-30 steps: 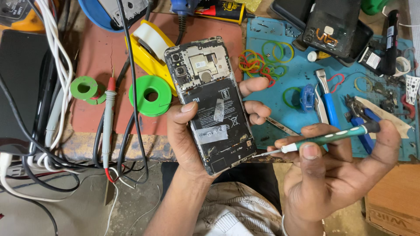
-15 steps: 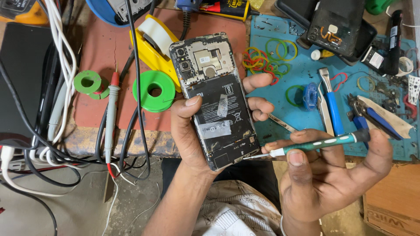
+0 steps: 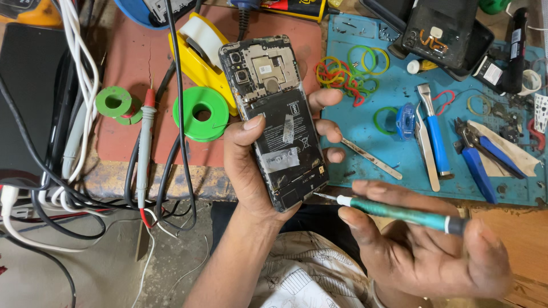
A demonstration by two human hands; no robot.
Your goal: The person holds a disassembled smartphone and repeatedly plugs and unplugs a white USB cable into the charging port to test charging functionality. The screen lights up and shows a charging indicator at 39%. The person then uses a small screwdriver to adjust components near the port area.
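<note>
My left hand [image 3: 251,165] grips an opened smartphone [image 3: 274,114] with its back cover off, showing the black battery, the camera modules and the metal shield. The phone is held upright above the bench edge, thumb on its left side and fingers around the right. My right hand [image 3: 428,245] holds a green-handled precision screwdriver [image 3: 399,212] between thumb and fingers. Its thin tip touches the phone's lower right corner.
A blue repair mat [image 3: 399,142] carries coloured rubber bands [image 3: 348,74], tweezers, blue-handled pliers [image 3: 482,159] and another dismantled phone [image 3: 445,31]. On the red pad lie two green solder spools [image 3: 200,114], a yellow tape dispenser [image 3: 200,45] and a multimeter probe [image 3: 144,142]. Cables crowd the left.
The view has shifted slightly. My left hand keeps the phone, and the screwdriver tip stays at the phone's bottom right corner, with the right hand turned more palm-up.
</note>
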